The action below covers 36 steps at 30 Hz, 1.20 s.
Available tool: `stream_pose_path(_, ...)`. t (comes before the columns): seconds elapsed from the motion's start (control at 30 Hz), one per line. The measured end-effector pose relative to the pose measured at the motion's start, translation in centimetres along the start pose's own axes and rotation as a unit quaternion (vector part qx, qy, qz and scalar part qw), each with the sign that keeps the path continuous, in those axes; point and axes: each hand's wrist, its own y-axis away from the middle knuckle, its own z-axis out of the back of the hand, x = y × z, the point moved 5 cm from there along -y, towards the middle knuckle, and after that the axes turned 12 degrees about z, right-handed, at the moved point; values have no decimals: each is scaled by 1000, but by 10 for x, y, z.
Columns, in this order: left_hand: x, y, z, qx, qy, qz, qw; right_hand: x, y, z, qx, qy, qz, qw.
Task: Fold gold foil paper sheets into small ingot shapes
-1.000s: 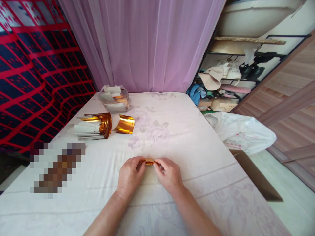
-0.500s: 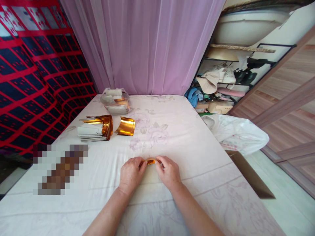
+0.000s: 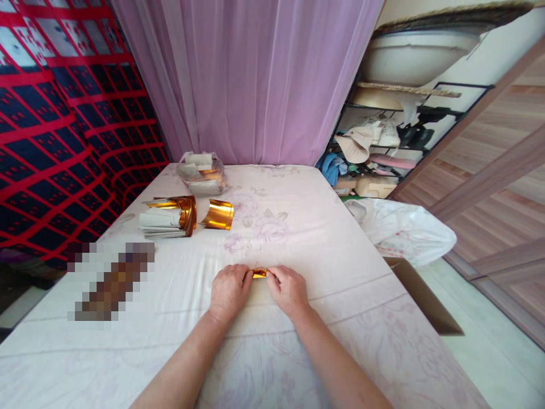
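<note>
Both hands, left hand and right hand, pinching a small gold foil piece at frame centre; best kept flat on the bed, creased evenly.

No readable text, labels, brands or numbers anywhere.

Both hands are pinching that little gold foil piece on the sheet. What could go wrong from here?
1. The gold foil piece is small and nearly hidden between the left hand and the right hand; it might slip or crease crookedly.
2. The sheet under it is soft and wrinkled, so pressing may give an uneven fold.
3. The curled foil strip and the foil stack lie loose nearby; a tug on the sheet could shift them.
</note>
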Motion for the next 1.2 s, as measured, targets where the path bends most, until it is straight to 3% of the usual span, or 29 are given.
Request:
stream_pose_path(0.3,-3,1,-1,9,-3,-26,1000,-1,-1,0,19,14,-13,1000)
stream_pose_path(0.53,-4,0,-1,18,-9,-32,999,4,-1,0,12,10,20,1000)
stream_pose_path(0.9,-2,1,-5,15,33,-70,997,1,-1,-1,-1,36,-6,999)
stream_pose_path(1.2,-1,1,0,1,56,-39,998,10,-2,7,-50,22,56,997)
